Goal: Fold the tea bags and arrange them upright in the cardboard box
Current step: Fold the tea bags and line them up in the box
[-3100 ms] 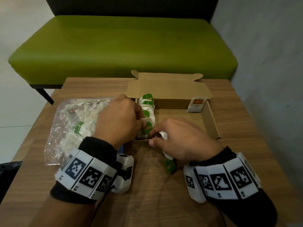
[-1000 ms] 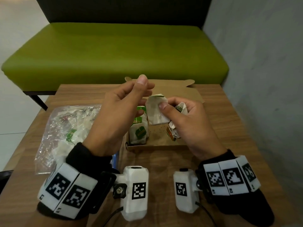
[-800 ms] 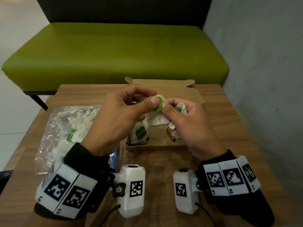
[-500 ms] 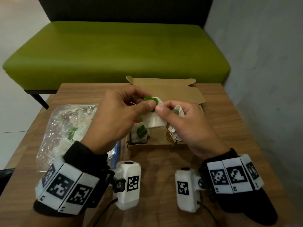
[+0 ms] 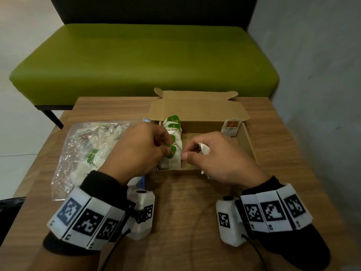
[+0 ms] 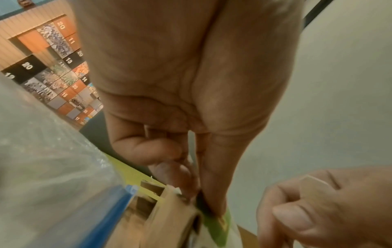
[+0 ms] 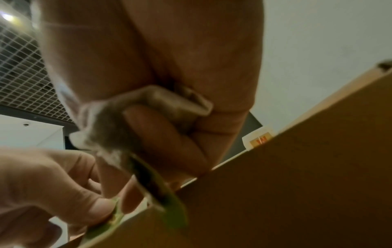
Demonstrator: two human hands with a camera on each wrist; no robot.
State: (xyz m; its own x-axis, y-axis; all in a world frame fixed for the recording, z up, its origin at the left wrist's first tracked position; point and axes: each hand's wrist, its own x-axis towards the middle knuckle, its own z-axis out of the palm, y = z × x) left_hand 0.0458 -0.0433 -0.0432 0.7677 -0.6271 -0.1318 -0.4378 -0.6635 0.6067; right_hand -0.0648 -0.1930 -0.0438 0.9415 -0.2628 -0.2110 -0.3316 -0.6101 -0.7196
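Observation:
The open cardboard box (image 5: pixel 245 142) lies mid-table. Along its left side stands a row of folded tea bags (image 5: pixel 172 126) with green tags. At the row's near end stands the front tea bag (image 5: pixel 175 160). My left hand (image 5: pixel 170 148) pinches its green tag (image 6: pixel 215 223) between thumb and fingertips. My right hand (image 5: pixel 185 153) has thumb and forefinger at that bag's right edge. Its other fingers curl round spare tea bags (image 5: pixel 204 150) held in the palm (image 7: pixel 127 125). One orange-tagged tea bag (image 5: pixel 231 127) leans in the far right corner.
A clear plastic bag (image 5: pixel 88 151) with more tea bags lies left of the box, its blue strip (image 6: pixel 106 211) beside the box wall. The box lid (image 5: pixel 197 109) lies open toward a green bench (image 5: pixel 144 61). A grey wall runs along the right.
Both hands have come down from above the box. The folded tea bag they held in the air now stands at the near end of the row inside the box.

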